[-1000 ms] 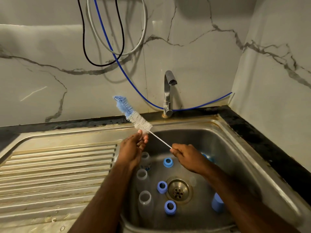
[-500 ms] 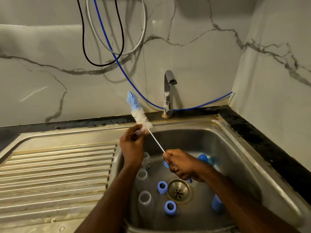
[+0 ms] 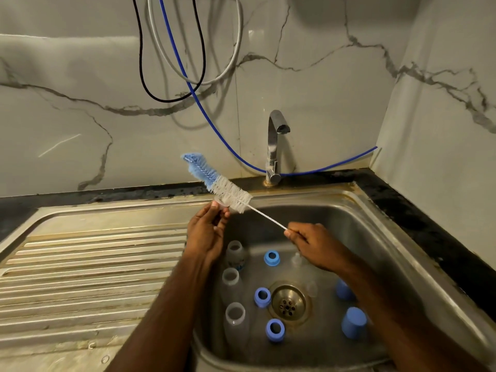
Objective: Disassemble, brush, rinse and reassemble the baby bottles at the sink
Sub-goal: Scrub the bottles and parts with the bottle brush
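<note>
Over sink (image 3: 349, 210), at 12 o'clock: right hand (image 3: 316, 245) pinching brush (image 3: 228, 191) wire, left hand (image 3: 206, 232) pinching clear teat (image 3: 218, 203) at bristles. Better twisting gently, keeping teat firmly held.

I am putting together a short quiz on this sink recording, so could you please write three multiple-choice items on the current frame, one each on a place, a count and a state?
1. Where do the clear bottles stand?
A. On the draining board
B. In the sink basin, along its left side
C. On the black counter

2. How many blue screw rings with an open centre lie near the drain?
A. One
B. Three
C. Five

3. What is the state of the tap?
A. No water shows at its spout
B. Running hard
C. Covered by a cloth

Answers:
1 B, three open bottles line the left of the sink.
2 B, three rings ring the drain.
3 A, the spout is bare while the right hand pinches the brush wire and the left hand holds a small clear part at the bristles.
</note>
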### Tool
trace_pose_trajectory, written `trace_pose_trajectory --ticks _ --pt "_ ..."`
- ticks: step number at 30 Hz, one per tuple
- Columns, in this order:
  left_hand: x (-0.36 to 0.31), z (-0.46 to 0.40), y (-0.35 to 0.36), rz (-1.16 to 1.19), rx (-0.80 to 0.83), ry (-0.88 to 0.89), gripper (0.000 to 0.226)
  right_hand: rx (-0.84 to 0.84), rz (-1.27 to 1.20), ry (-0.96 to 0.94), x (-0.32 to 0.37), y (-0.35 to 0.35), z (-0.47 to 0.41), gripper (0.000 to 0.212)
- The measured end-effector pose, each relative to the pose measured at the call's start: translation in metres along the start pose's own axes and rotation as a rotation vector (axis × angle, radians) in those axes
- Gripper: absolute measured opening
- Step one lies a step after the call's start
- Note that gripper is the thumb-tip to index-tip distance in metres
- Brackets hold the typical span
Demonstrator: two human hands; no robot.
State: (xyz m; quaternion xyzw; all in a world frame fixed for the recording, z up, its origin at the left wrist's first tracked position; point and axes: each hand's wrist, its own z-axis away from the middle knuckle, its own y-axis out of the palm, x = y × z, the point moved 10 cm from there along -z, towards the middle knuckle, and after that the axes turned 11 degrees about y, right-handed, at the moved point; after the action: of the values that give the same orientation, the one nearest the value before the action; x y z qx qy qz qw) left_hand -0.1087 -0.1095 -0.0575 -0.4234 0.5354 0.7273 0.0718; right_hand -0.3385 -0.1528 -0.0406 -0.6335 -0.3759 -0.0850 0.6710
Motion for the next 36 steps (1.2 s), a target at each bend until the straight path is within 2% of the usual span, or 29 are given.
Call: trace_pose_trajectory --ticks 5,9,14,20,24,26,32,36 --pt "0.011 0.009 0.019 -0.1 0.127 0.01 0.019 -0.009 -0.033 0.007 0.005 0.011 0.001 0.033" --pt "0.014 0.01 0.027 -0.292 0.231 0.088 0.02 -0.042 -0.052 0.018 0.007 0.011 0.003 0.033" --pt "0.02 0.013 0.029 -0.351 0.258 0.091 0.02 -0.047 -0.071 0.052 0.011 0.015 0.002 0.033" --pt "0.037 0.017 0.026 -0.326 0.21 -0.046 0.035 -0.102 -0.167 0.1 0.007 -0.001 -0.002 0.034" --pt "0.03 0.008 0.01 -0.254 0.094 -0.052 0.024 -0.083 -0.181 0.116 -0.005 -0.007 -0.001 0.035" --pt "0.025 0.004 -0.001 -0.226 0.047 -0.049 0.026 -0.048 -0.192 0.114 -0.004 -0.004 0.0 0.034" --pt "0.02 0.001 -0.005 -0.141 -0.013 -0.034 0.022 0.014 -0.2 0.1 0.002 0.008 0.0 0.034" --pt "0.026 0.002 0.001 -0.114 0.021 -0.069 0.015 0.027 -0.201 0.109 0.001 0.009 0.001 0.033"
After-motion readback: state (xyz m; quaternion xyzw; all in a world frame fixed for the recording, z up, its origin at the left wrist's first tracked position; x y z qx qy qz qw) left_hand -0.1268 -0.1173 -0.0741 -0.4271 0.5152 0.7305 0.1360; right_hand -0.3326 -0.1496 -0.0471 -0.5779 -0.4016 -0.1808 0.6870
